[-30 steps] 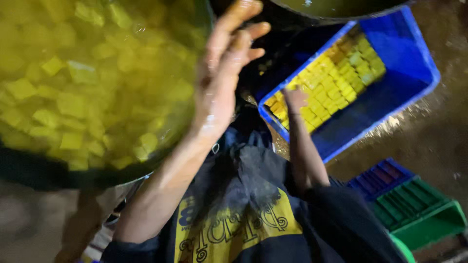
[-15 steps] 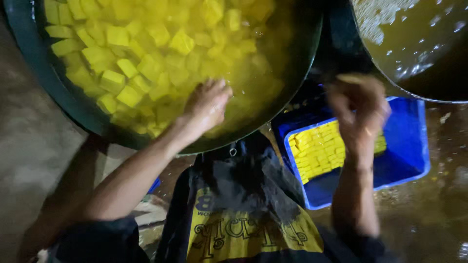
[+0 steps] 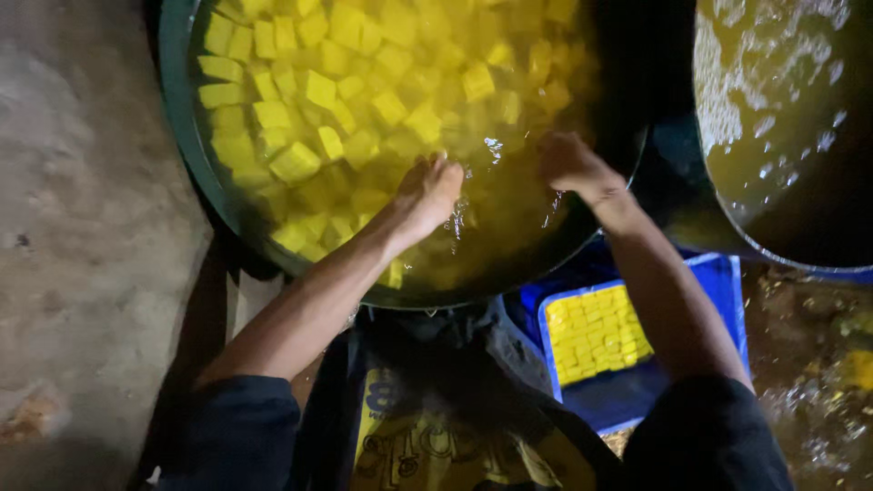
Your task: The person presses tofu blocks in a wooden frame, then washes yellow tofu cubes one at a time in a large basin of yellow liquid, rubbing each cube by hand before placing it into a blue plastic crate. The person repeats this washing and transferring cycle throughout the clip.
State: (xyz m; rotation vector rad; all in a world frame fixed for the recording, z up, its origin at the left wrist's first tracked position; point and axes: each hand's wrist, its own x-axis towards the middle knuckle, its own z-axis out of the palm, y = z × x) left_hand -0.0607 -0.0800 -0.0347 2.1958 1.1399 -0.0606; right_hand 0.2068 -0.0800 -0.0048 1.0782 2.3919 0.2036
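1. I see my left hand [image 3: 435, 189] with its fingers dipped into the yellow liquid at the near side of the big basin [image 3: 186, 155]. The fingertips are under the surface, so I cannot tell whether they are closed on anything.
2. My right hand [image 3: 571, 164] is in the same liquid just to the right, curled narrow; what it holds, if anything, is hidden by the water and the dim light.
3. I judge the step in hand to be gathering the yellow cubes [image 3: 318, 91] out of the basin. The next move calls for a soft, cupped grip, since they look tender and slippery.
4. The cubes float thick across the far and left parts of the basin, square-cut, bright yellow and wet. Few lie between the hands.
5. Below the basin's rim, by my right forearm, a blue crate [image 3: 718, 282] holds more cubes packed flat in rows.
6. A second vat [image 3: 773, 136] of frothy yellowish liquid stands to the right.
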